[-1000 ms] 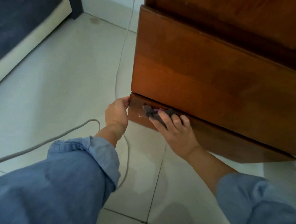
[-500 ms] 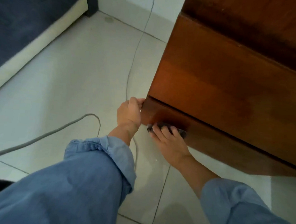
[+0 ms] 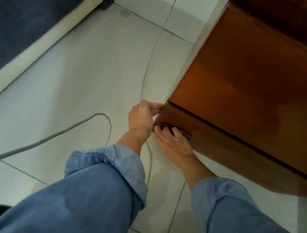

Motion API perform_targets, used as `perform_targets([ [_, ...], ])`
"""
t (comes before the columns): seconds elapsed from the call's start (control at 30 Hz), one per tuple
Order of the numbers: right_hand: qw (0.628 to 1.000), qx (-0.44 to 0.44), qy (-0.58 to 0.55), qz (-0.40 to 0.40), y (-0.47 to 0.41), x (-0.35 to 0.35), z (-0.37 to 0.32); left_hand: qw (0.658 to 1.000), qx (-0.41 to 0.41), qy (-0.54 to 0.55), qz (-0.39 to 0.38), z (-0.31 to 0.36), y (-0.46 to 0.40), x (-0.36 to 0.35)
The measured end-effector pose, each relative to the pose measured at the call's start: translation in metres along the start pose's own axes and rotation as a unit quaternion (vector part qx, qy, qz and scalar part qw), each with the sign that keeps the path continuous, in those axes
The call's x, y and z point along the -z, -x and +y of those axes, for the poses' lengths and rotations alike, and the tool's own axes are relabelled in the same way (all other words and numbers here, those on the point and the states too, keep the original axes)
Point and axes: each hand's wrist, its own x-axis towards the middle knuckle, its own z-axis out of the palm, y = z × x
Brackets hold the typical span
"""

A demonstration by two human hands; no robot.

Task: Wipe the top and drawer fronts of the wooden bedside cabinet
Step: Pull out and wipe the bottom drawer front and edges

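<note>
The wooden bedside cabinet (image 3: 250,90) fills the upper right of the head view, standing on the pale tiled floor (image 3: 82,86). Its drawer fronts run as long bands from the near left corner down toward the lower right, and a dark seam divides the tall upper front from the narrow lowest front (image 3: 219,148), which sits just above the tiles.

The right hand (image 3: 172,143) lies flat against the left end of that lowest front, fingers spread and pointing up and to the left. It presses a small dark cloth (image 3: 183,134) against the wood; only scraps of the cloth show between and beyond the fingers. This grip is a flat-handed press on the cloth, with nothing curled around it.

The left hand (image 3: 142,115) is at the cabinet's near left corner, fingertips touching the edge where the seam ends. Its grip is loosely curled, and the view does not show whether it closes on the edge.

Both forearms wear rolled blue sleeves (image 3: 108,186). A grey cable (image 3: 57,135) loops across the floor beside the left wrist, and a thinner cord (image 3: 151,56) runs up toward the wall. A dark blue bed (image 3: 25,20) occupies the upper left.
</note>
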Motion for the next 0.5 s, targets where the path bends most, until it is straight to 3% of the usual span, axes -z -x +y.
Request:
perform_targets([
  [0.13,0.987,-0.003,-0.130,-0.099,0.009,0.021,-0.003,0.998,0.044,-0.052,0.007,-0.016,-0.007,0.006],
  [0.2,0.958,-0.063,-0.234,-0.152,0.018,0.045,-0.013,0.986,0.071,-0.151,0.018,-0.029,-0.007,0.014],
  [0.27,0.909,-0.156,-0.349,-0.165,0.033,0.069,-0.026,0.953,0.125,-0.277,-0.014,-0.038,0.008,0.025],
  [0.33,0.815,-0.273,-0.490,-0.148,0.045,0.093,-0.040,0.930,0.179,-0.314,-0.061,-0.043,0.032,0.032],
  [0.43,0.620,-0.445,-0.645,-0.041,0.060,0.130,-0.043,0.928,0.271,-0.226,-0.123,-0.042,0.080,0.039],
  [0.5,0.549,-0.474,-0.687,-0.041,0.069,0.151,-0.034,0.931,0.295,-0.166,-0.137,-0.044,0.104,0.041],
])
